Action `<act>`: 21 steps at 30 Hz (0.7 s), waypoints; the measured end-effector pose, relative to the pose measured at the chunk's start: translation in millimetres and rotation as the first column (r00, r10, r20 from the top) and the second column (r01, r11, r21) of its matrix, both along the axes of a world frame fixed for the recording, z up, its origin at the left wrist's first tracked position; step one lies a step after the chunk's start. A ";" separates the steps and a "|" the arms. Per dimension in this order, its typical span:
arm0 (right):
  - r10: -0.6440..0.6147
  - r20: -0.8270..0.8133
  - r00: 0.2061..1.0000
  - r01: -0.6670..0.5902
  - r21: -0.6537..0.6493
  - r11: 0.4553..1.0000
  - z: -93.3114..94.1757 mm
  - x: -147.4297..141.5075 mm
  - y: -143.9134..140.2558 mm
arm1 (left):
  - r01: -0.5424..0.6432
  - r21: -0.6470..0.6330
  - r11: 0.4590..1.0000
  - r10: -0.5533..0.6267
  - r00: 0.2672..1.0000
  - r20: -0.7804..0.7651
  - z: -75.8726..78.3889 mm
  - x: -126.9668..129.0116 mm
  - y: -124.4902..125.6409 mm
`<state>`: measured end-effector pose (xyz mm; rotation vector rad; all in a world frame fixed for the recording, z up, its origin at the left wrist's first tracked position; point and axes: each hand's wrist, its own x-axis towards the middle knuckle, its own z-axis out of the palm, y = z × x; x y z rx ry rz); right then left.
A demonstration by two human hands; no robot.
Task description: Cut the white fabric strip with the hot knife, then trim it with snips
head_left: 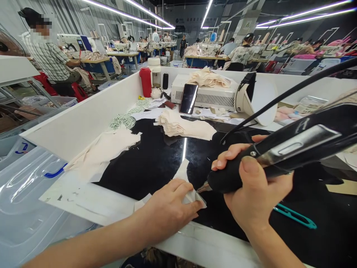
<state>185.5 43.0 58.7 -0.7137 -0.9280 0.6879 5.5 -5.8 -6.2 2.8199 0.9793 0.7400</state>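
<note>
Bent over a small pale fabric piece [182, 170], my left hand [170, 203] grips it near the front of the black work surface [134, 175]. One end of the piece sticks out beyond my fingers. My right hand [255, 186] is wrapped around a thick black hand tool [304, 137] with a silver plate along its body and a cord. Its narrow metal tip [205, 187] points left and meets or nearly meets the fabric by my left fingertips; exact contact is unclear. A turquoise slotted tool [297, 216] lies below my right wrist.
Cut fabric pieces form a stack [184, 125] behind my hands and a spread pile [108, 149] at left. A phone [189, 98] leans on a white vented box [212, 96]. White walls [83, 115] edge the table. People sit at sewing machines beyond.
</note>
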 end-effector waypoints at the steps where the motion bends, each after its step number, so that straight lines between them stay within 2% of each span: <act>1: 0.006 0.006 1.000 -0.006 -0.005 1.000 -0.3 -0.5 0.2 | -0.001 0.004 1.000 0.001 1.000 0.009 -1.2 0.6 -0.1; 4: 0.007 0.018 1.000 -0.007 -0.017 1.000 -0.2 -0.6 -1.1 | -0.016 0.014 1.000 0.015 0.999 0.033 -5.5 4.2 -4.0; 7: 0.024 0.028 0.999 -0.024 -0.017 1.000 0.7 2.6 -5.9 | -0.033 0.046 0.998 0.034 0.999 -0.005 -7.4 9.7 -15.2; 12: 0.080 0.010 0.997 -0.080 0.036 0.996 0.5 10.6 -19.8 | -0.022 0.076 0.997 0.026 0.998 -0.057 -0.2 13.7 -31.7; 17: 0.091 0.002 0.996 -0.091 0.039 0.995 -0.5 11.8 -25.5 | 0.017 0.157 0.987 -0.010 0.999 -0.044 1.4 6.7 -21.3; 21: 0.081 -0.002 0.997 -0.081 0.040 0.996 -2.8 10.2 -22.8 | -0.010 0.103 0.995 0.013 1.000 -0.028 -2.8 -2.9 -11.1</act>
